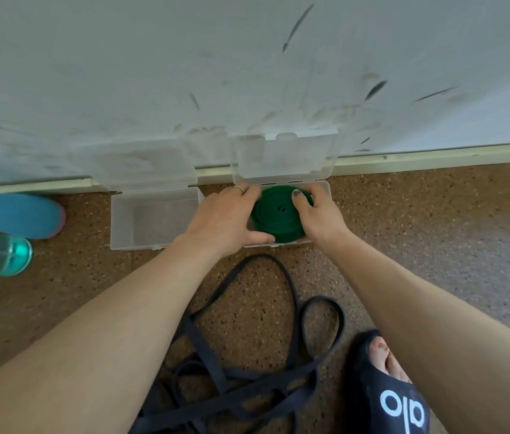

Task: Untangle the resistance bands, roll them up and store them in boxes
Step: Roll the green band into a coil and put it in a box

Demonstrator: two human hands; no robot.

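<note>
The left hand [225,222] and right hand [317,214] press from both sides on the rolled green rubber band [274,219], seated in the right clear plastic box [325,187]. If released early, the springy coil may unwind and climb out.

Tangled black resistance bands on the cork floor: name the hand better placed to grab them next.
Neither clearly; slight edge left. Both the left hand and right hand grip the rolled green band in the right clear plastic box; the black bands lie between the forearms.
</note>
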